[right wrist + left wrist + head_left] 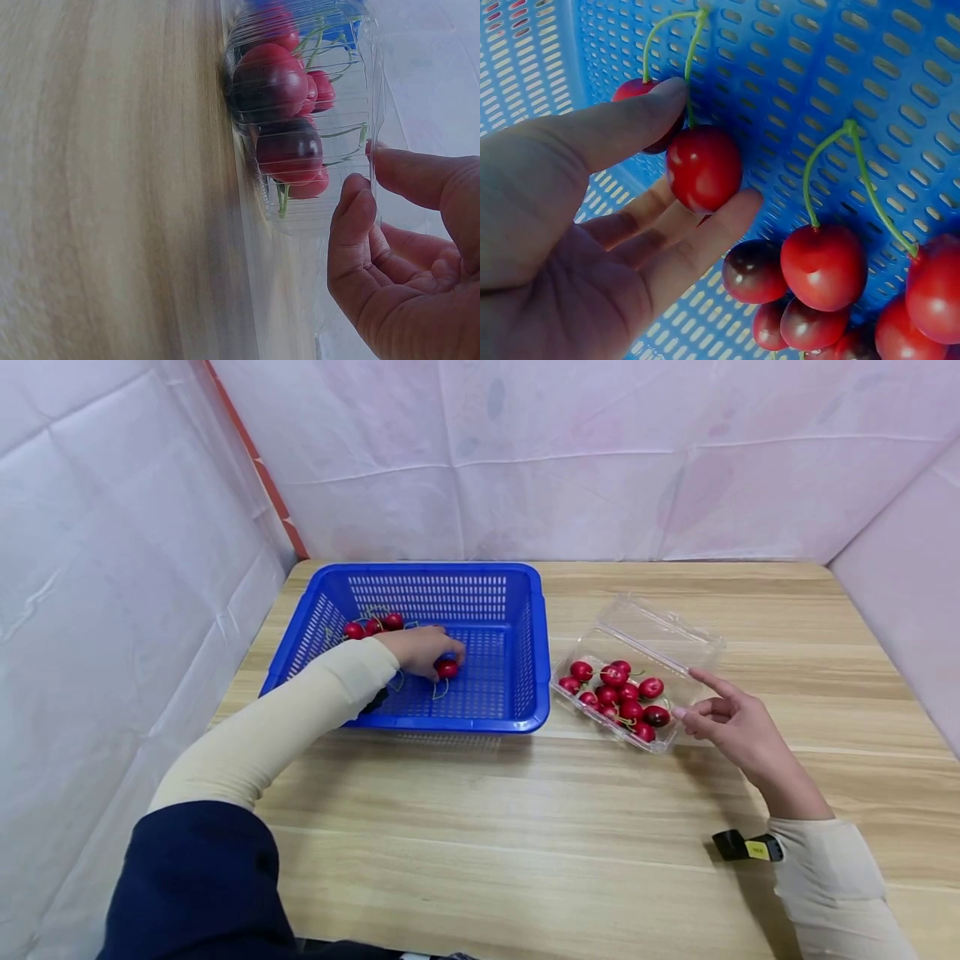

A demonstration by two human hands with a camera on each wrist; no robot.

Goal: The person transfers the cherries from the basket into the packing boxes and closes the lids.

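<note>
My left hand [429, 652] reaches into a blue plastic basket [480, 724]. In the left wrist view its thumb and fingers close around a pair of red cherries [704, 168] joined by green stems. Other cherries [824, 268] lie beside that hand on the basket floor. My right hand [735, 727] holds the near right edge of a clear plastic clamshell box [660, 647], thumb and fingers at its rim. Several cherries [630, 710] with stems lie inside the box, and its lid stands open at the back. In the right wrist view the box wall [345, 150] meets the fingertips.
The basket and box stand side by side on a wooden table [465, 843]. White sheeting [562, 502] hangs behind the table and at both sides. A black band with a yellow label [756, 849] is worn on the right wrist.
</note>
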